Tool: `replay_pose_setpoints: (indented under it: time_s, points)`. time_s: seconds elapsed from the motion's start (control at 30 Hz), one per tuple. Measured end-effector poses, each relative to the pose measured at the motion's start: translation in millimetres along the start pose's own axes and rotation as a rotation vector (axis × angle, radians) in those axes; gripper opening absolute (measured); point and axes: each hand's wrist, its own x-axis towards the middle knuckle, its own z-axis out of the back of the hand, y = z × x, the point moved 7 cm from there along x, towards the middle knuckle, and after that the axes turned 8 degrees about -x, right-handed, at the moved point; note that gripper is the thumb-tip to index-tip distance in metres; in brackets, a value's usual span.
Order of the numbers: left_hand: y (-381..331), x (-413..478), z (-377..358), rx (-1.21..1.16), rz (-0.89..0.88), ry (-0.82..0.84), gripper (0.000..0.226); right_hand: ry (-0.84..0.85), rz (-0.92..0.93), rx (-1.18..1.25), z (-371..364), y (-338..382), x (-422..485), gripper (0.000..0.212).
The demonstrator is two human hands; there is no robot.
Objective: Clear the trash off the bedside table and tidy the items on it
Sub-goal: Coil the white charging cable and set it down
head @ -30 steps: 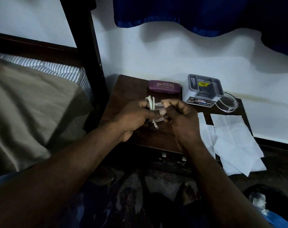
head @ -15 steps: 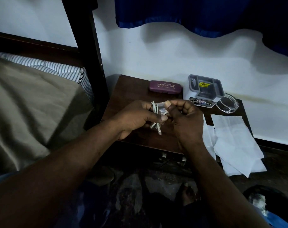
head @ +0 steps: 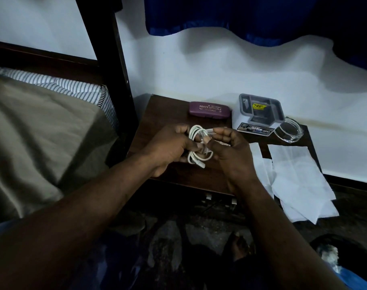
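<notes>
Both hands were on the coiled white cable (head: 196, 132), held just above the bedside table (head: 163, 114). The left hand (head: 170, 149) was wrapped around the left side of the loops and the right hand (head: 230, 151) was pinching the right side, where there was some clear bit I couldn't make out. One plug end dangled below the grip. I'd say keep the loops pinched tight and tuck that loose end in before setting it down, ideally behind the grip by the purple glasses case (head: 208, 109), not right of it on the papers (head: 293, 170).

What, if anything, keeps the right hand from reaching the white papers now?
Likely yes: the white papers lie beside the right hand with nothing between, though it is holding the cable.
</notes>
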Motion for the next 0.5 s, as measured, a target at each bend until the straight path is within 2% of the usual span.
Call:
replay_pose_setpoints:
  time_s: [0.1, 0.2, 0.43, 0.5]
  points:
    - [-4.0, -0.7, -0.4, 0.024, -0.023, -0.013, 0.025, 0.088, -0.088, 0.133, -8.3, -4.5, -3.2, 0.022]
    - [-6.9, 0.0, 7.0, 0.098, -0.098, -0.115, 0.022, 0.158, -0.122, 0.175, -13.1, -2.5, -6.9, 0.021]
    - [-28.7, -11.2, 16.9, 0.670, -0.354, -0.365, 0.020, 0.169, -0.073, 0.072, -18.1, -2.5, -8.4, 0.015]
    - [-34.1, -14.3, 20.7, 0.761, -0.412, -0.444, 0.018, 0.151, -0.053, 0.033, -17.8, -2.6, -7.6, 0.015]
